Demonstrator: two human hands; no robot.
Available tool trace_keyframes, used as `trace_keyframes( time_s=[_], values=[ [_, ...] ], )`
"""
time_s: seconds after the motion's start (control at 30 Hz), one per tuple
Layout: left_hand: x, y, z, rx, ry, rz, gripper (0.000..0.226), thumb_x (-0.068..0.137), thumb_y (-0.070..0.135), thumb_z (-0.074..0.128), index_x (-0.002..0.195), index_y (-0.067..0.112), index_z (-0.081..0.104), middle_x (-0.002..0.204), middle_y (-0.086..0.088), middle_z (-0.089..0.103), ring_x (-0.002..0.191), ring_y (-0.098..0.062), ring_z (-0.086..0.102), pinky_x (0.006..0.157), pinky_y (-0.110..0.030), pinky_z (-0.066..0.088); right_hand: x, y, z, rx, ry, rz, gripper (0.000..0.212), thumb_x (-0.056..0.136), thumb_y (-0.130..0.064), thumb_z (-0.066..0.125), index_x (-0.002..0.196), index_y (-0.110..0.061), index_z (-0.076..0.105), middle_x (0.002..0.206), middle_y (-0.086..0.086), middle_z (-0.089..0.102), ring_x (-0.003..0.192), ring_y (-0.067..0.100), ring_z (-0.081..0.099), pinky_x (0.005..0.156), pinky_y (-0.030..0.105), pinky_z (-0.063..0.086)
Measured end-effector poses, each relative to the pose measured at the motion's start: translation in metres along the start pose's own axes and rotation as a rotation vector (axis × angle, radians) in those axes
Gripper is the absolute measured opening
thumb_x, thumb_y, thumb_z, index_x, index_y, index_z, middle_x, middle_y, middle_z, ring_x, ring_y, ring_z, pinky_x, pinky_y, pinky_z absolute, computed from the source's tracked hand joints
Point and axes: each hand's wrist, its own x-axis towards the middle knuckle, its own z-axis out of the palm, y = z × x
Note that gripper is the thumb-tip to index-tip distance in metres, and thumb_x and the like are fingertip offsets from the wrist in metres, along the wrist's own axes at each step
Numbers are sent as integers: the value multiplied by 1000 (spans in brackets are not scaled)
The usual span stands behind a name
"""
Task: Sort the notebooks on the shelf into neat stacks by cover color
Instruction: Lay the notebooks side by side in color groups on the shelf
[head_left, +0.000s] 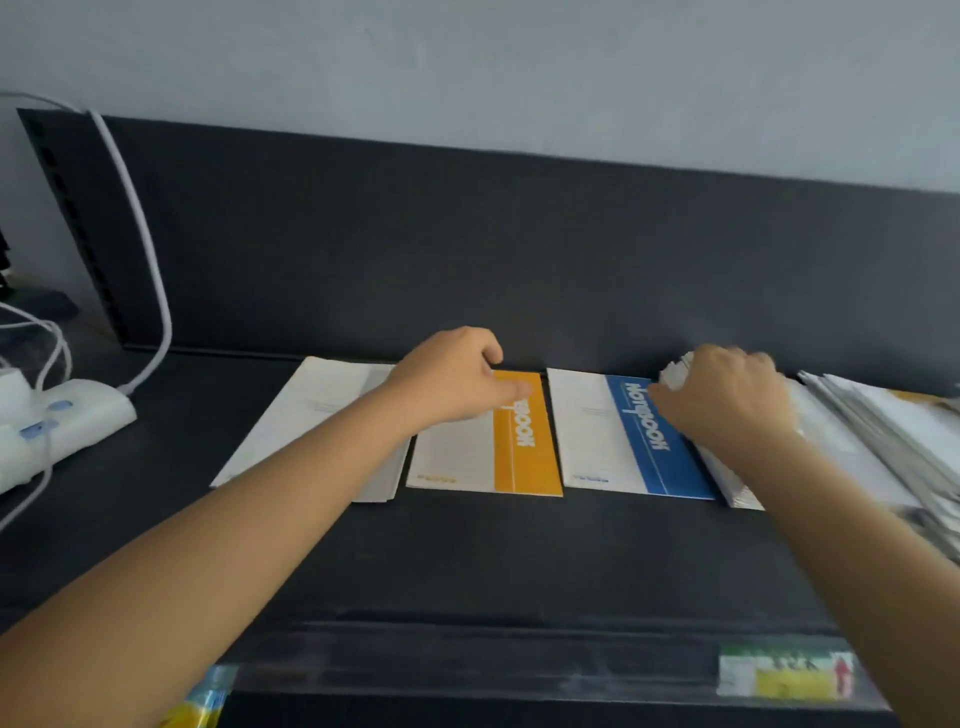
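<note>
On the dark shelf (467, 551) lie notebooks side by side. A white-and-grey stack (306, 415) is at the left, then an orange-banded notebook (524, 447), then a blue-banded notebook (660, 452). My left hand (452, 379) rests on the far end of the orange notebook with its fingers curled over the back edge. My right hand (722, 400) grips the far end of a thick pile of white notebooks (737, 488) that lies right of the blue one, partly over its edge. Further right, a slanted heap of notebooks (883, 431) leans toward the frame's edge.
A white power strip (62, 421) with cables sits at the left end of the shelf. A white cable (140, 218) runs up the dark back panel (519, 249). Price labels (784, 675) line the shelf's front rail.
</note>
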Motion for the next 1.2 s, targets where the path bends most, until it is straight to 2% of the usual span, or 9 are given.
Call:
trace_keyframes(
  time_s=[0.07, 0.13, 0.2, 0.4, 0.53, 0.67, 0.8, 1.07, 1.2],
  values=[
    [9, 26, 19, 4, -9, 58, 50, 83, 52, 66, 122, 22, 56, 104, 7, 67, 93, -12, 63, 84, -37, 54, 1, 29, -2, -118, -103, 118, 28, 88, -33, 52, 97, -7, 58, 111, 12, 61, 104, 32, 54, 76, 33, 36],
    [15, 46, 36, 13, -8, 102, 49, 83, 52, 66, 121, 22, 56, 103, 7, 67, 91, -12, 62, 81, -37, 55, -2, 47, 1, -97, -258, 164, 18, 89, -24, 49, 78, -10, 55, 105, 10, 63, 89, 29, 54, 72, 29, 37],
    [19, 61, 49, -11, -44, 132, 49, 85, 48, 66, 124, 22, 54, 110, 6, 66, 98, -14, 61, 81, -33, 53, -5, 54, 4, -65, -292, 156, 23, 89, -15, 48, 66, -14, 44, 95, 9, 63, 80, 27, 48, 69, 28, 37],
    [21, 83, 69, -209, -146, 115, 44, 83, 45, 71, 117, 19, 60, 112, 2, 68, 98, -15, 62, 79, -29, 51, -12, 50, -6, -80, -158, 83, 16, 86, -3, 46, 75, -12, 40, 74, 2, 44, 76, 25, 45, 64, 27, 35],
    [20, 85, 73, -481, -229, 31, 36, 89, 46, 64, 108, 15, 64, 104, -2, 67, 84, -17, 66, 74, -32, 56, -16, 46, -14, -71, -98, 58, 28, 86, -1, 47, 64, -13, 34, 65, 2, 41, 68, 24, 44, 53, 26, 31],
    [21, 86, 70, -693, -327, -99, 45, 94, 47, 57, 119, 10, 60, 105, -6, 68, 82, -18, 66, 72, -29, 57, -18, 33, -21, -143, -52, -12, 29, 84, 0, 50, 64, -14, 33, 62, 1, 40, 52, 15, 34, 49, 25, 29],
    [18, 76, 67, -673, -319, -75, 36, 94, 41, 60, 114, 11, 64, 106, -4, 69, 82, -16, 65, 77, -31, 57, -14, 36, -19, -89, -113, 36, 26, 82, 3, 49, 64, -11, 36, 63, 3, 41, 55, 18, 38, 54, 26, 33],
    [13, 62, 63, -690, -344, -101, 33, 95, 38, 59, 114, 12, 63, 103, -4, 69, 79, -16, 64, 79, -32, 56, -10, 34, -28, 6, 54, 142, 26, 74, 7, 54, 59, -9, 39, 55, 6, 42, 46, 18, 35, 45, 21, 24],
    [8, 67, 56, -904, -359, -77, 42, 93, 48, 56, 109, 10, 63, 100, -8, 70, 81, -21, 68, 76, -35, 58, -25, 5, -43, -110, 217, -40, 22, 86, -3, 51, 70, -12, 40, 61, 3, 42, 61, 26, 50, 49, 25, 27]
  ],
)
